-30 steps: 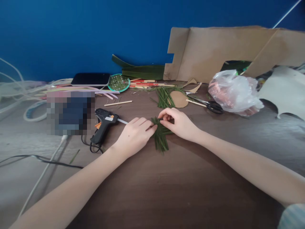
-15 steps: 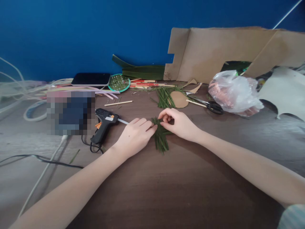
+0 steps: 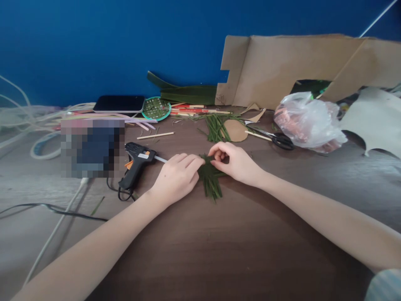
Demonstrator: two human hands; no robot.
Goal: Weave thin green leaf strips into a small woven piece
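A bundle of cut green leaf strips [image 3: 212, 184] lies on the brown table in front of me, its strips fanning toward me and to the right. My left hand [image 3: 177, 177] is closed at the bundle's left edge, fingertips pressed on the strips. From the other side my right hand [image 3: 236, 163] curls over the top, thumb and forefinger pinching at the strips. The fingertips hide exactly how they are gripped. Left of my left hand rests a black glue gun [image 3: 136, 165] with a glue stick in its back.
Behind lie more leaf strips [image 3: 215, 127], a round cardboard piece [image 3: 235, 130], scissors [image 3: 282, 141] and a wooden stick [image 3: 156, 136]. A plastic bag [image 3: 310, 121] stands at right before a cardboard sheet [image 3: 269, 71]. Cables [image 3: 59, 228] cross the left side.
My left hand's fingers have shifted slightly up and left over the strips, with the thumb drawn back. My right hand and the bundle stay nearly in place.
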